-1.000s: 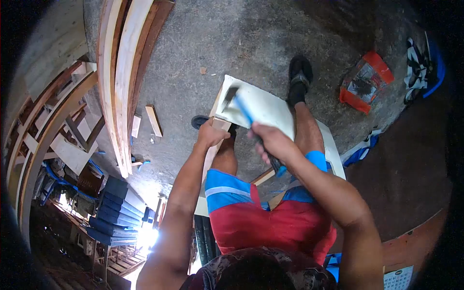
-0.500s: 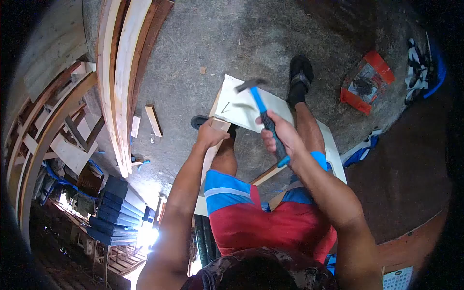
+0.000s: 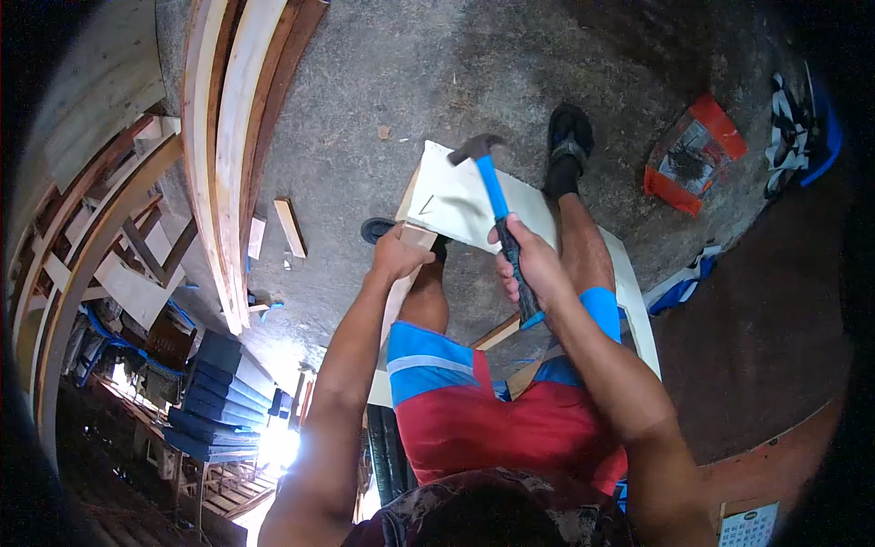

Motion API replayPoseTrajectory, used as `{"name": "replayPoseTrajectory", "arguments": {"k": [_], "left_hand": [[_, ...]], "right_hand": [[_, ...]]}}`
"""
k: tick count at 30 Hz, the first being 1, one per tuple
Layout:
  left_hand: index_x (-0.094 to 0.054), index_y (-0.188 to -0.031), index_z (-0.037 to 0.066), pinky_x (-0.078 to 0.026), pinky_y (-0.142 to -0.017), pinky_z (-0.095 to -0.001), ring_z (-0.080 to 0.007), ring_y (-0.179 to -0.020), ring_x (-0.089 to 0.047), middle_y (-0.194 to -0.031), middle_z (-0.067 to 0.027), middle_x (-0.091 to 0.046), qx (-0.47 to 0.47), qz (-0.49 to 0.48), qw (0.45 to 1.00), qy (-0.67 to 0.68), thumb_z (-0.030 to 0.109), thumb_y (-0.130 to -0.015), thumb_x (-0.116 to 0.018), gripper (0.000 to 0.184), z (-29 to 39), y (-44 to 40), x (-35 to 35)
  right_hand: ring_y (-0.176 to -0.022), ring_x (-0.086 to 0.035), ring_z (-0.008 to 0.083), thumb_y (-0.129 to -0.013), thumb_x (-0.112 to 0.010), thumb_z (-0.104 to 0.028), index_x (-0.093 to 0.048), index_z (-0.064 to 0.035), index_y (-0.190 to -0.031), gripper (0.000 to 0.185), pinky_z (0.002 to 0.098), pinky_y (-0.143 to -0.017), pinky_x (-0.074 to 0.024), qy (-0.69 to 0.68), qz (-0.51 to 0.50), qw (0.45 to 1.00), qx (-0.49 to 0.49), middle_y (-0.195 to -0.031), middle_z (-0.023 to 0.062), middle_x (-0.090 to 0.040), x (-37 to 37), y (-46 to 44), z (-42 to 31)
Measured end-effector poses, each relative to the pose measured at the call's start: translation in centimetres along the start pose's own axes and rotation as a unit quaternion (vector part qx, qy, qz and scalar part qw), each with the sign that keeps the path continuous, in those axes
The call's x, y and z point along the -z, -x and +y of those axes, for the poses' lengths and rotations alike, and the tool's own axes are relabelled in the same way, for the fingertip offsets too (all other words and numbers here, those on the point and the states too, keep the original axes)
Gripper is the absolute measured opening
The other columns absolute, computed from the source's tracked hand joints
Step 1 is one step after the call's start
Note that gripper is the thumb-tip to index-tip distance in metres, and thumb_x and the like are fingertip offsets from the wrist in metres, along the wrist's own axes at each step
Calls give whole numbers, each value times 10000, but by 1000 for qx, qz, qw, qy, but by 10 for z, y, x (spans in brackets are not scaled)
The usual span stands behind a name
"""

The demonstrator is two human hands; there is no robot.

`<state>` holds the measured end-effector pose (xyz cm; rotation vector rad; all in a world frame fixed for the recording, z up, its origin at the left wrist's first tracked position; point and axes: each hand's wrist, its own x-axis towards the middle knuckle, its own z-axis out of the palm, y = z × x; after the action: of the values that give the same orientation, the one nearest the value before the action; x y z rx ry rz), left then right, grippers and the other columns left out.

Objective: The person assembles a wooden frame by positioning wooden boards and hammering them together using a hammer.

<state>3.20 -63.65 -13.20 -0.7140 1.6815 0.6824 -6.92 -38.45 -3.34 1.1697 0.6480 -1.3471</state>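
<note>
White board [image 3: 453, 185] is being supported between the feet [image 3: 569, 135]. Wood strip [image 3: 418, 235] at its near-left corner is being gripped by left hand's [image 3: 399, 254] curled fingers, probably for steadying. Hammer [image 3: 493, 190] handle is being gripped by right hand [image 3: 535, 262], head off board, likely for clearance. Left arm is being stretched forward, right elbow bent.

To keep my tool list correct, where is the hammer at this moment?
In the head view, just right of centre, the hammer is in the right hand, its head appearing over the white board.
</note>
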Motion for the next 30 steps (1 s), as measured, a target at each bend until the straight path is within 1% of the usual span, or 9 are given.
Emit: {"name": "replayPoseTrajectory", "arguments": {"k": [4, 7, 12, 14, 19, 21, 25, 28, 30], "left_hand": [[-598, -1161, 15, -494, -908, -347, -295, -1026, -636, -1109, -172, -661, -4, -8, 1000, -8, 280, -531, -818, 718, 0, 0, 2], [-595, -1162, 14, -494, -909, -351, -306, -1032, -633, -1112, -178, -658, -6, -12, 1000, -13, 277, -529, -818, 721, 2, 1, 2], [-596, -1168, 28, -493, -910, -354, -309, -1040, -629, -1122, -179, -654, 5, 1, 1000, -29, 281, -527, -818, 724, -7, -5, -2], [-596, -1180, 42, -492, -912, -356, -309, -1047, -627, -1133, -179, -650, -4, -14, 1000, -18, 285, -530, -815, 727, -3, -2, 0], [-595, -1182, 41, -491, -913, -355, -306, -1049, -626, -1135, -176, -650, 2, -11, 1000, -12, 284, -534, -810, 724, -3, -1, -1], [-595, -1180, 40, -491, -912, -353, -303, -1048, -627, -1135, -175, -651, 1, -9, 1000, -18, 284, -535, -810, 723, -3, -3, 0], [-595, -1178, 36, -492, -908, -345, -293, -1045, -630, -1133, -168, -653, 4, -11, 1000, -12, 279, -535, -819, 723, -4, -1, -1], [-594, -1176, 30, -495, -902, -342, -290, -1036, -634, -1131, -167, -655, 4, -12, 1000, 0, 272, -536, -821, 721, -3, -1, -1], [-594, -1173, 28, -497, -898, -342, -288, -1030, -637, -1127, -166, -656, 4, -9, 1000, 7, 269, -536, -822, 718, -5, -5, -2]], "right_hand": [[-420, -409, 114, -989, -330, -506, -515, -86, -1002, 459, 269, -381, -351, -8, 105, 993, 62, -581, -7, -439, -16, 18, 2], [-382, -341, 67, -974, -375, -516, -521, -142, -980, 402, 218, -342, -303, -134, -21, 987, -91, -537, -47, -375, -17, 13, 13], [-392, -346, 64, -980, -373, -502, -514, -131, -969, 397, 210, -343, -292, -205, 1, 978, -28, -547, -42, -381, -15, 16, 15], [-386, -350, 65, -980, -372, -504, -510, -126, -967, 403, 213, -345, -306, -152, 55, 987, 0, -545, -43, -380, -22, 17, 11], [-412, -386, 105, -989, -345, -485, -508, -104, -992, 414, 260, -360, -328, -151, -44, 984, -82, -548, -8, -411, -18, 17, 0], [-394, -419, 122, -999, -326, -474, -499, -86, -981, 425, 280, -353, -354, 25, 95, 991, 90, -552, 9, -438, -28, 26, -4], [-364, -434, 144, -1009, -298, -462, -484, -50, -956, 456, 289, -351, -373, 99, 134, 964, 206, -535, 36, -447, -39, 19, 3], [-368, -440, 142, -1011, -304, -454, -478, -61, -947, 434, 287, -345, -365, 203, 42, 977, 42, -521, 34, -434, -35, 17, 1], [-369, -439, 139, -1012, -302, -451, -478, -62, -943, 432, 287, -345, -366, 153, 73, 980, 99, -522, 34, -435, -37, 30, -11]]}}
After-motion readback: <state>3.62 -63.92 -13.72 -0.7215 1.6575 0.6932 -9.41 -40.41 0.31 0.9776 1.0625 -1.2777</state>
